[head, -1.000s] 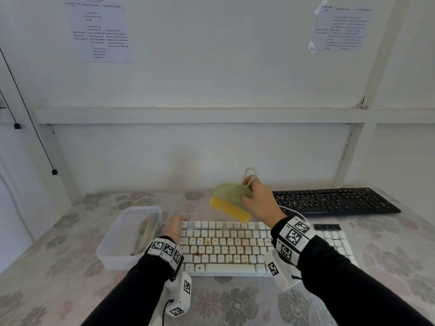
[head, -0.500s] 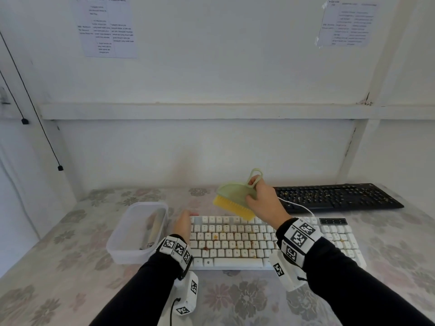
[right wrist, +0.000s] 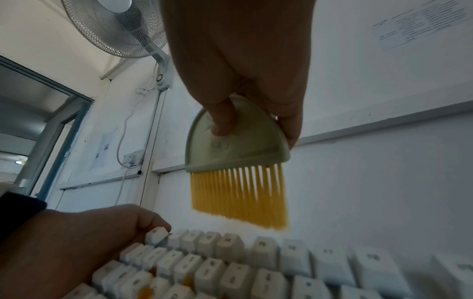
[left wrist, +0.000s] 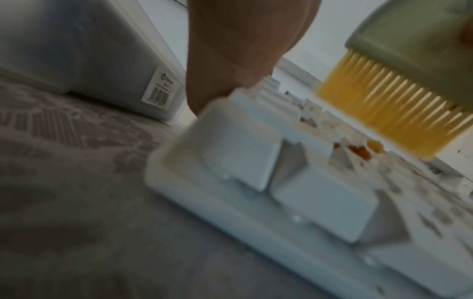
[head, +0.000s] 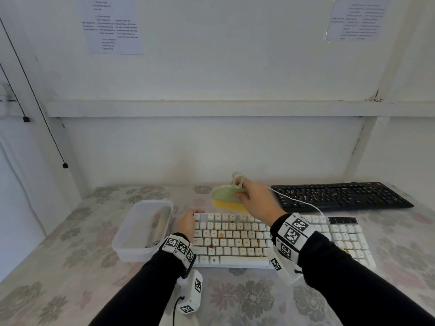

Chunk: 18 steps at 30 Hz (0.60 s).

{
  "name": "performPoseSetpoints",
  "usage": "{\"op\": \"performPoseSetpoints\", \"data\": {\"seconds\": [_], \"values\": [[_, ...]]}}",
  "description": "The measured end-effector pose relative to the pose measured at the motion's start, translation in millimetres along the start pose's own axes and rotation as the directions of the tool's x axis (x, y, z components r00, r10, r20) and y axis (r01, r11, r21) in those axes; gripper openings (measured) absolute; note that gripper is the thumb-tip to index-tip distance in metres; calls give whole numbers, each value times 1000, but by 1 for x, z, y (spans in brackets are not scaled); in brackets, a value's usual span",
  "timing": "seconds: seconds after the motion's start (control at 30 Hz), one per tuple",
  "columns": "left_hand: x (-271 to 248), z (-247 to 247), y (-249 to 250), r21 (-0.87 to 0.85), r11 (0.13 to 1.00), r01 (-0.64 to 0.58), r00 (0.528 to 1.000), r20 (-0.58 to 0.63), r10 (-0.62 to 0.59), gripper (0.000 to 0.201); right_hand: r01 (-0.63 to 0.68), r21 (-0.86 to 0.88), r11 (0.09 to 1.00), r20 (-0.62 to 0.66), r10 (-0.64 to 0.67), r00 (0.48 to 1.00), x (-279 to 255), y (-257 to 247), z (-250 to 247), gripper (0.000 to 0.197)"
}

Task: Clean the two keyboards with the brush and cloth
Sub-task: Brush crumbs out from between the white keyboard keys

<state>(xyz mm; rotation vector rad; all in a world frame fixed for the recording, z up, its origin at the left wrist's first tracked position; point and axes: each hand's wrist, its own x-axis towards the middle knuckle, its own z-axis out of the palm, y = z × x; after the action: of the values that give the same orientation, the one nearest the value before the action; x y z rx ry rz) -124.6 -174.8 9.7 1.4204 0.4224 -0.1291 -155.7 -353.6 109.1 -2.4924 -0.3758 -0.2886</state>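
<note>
The brush [head: 227, 196], green back and yellow bristles, hangs just above the far edge of the white keyboard [head: 237, 238], pinched in the right hand [head: 256, 201]. It sat higher 1 second ago and has dropped toward the top key row, so sweeping looks about to start; orange crumbs remain between keys. The left hand [head: 188, 222] rests on the keyboard's far-left corner, its curl unclear. The black keyboard [head: 341, 195] lies behind. The wall papers' print [head: 110, 27] is unreadable.
</note>
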Motion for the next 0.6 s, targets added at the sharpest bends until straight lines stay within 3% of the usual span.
{"op": "performPoseSetpoints", "data": {"seconds": [0.07,0.2,0.33,0.6], "values": [[1,0,1,-12,1000,15,1000,15,-15,26,6,32,999,-25,-5,1000,0,-10,1,21],[4,-1,-1,6,1000,2,1000,0,-2,29,43,83,996,64,-48,997,2,-14,13,18],[3,2,-1,-13,1000,7,1000,-5,-7,27,-2,25,1000,129,-1,992,-1,-7,14,28],[3,1,-1,-59,998,33,999,29,-31,21,-94,-111,989,154,110,982,-8,13,-4,27]]}}
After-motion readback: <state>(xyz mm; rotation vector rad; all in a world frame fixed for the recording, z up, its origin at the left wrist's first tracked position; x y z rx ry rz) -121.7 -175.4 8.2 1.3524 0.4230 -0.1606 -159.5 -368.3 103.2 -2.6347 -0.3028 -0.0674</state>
